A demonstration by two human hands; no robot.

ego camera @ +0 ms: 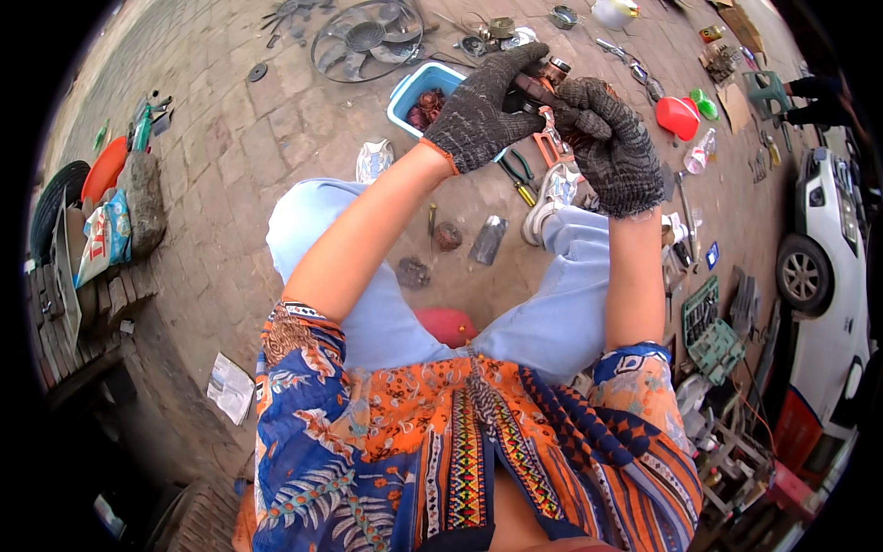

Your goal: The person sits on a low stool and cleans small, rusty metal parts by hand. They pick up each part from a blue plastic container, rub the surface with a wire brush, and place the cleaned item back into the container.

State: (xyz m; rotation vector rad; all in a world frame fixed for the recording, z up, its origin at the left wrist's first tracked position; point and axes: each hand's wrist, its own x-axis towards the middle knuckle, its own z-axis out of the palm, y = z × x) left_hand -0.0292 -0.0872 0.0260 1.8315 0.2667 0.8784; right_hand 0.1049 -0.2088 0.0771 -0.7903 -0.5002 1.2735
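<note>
My left hand [486,110], in a dark knit glove with an orange cuff, grips a small electric motor rotor [554,71] with a copper-coloured commutator end. From the right my right hand [610,141], also gloved, meets it, its fingers bent at reddish copper wire by the part. Exactly what those fingers pinch is hidden. A blue plastic basket [398,103] under my left hand holds reddish-brown copper wire coils [429,105]. Green-handled pliers [514,165], a yellow-handled screwdriver [526,195] and an orange-handled tool [545,148] lie by my shoe.
A fan blade assembly [365,36] and metal parts lie on the paving ahead. At right are a red container [677,117], a plastic bottle [700,152], a green tool case [714,348] and a white car [828,241]. A person [821,100] is at far right.
</note>
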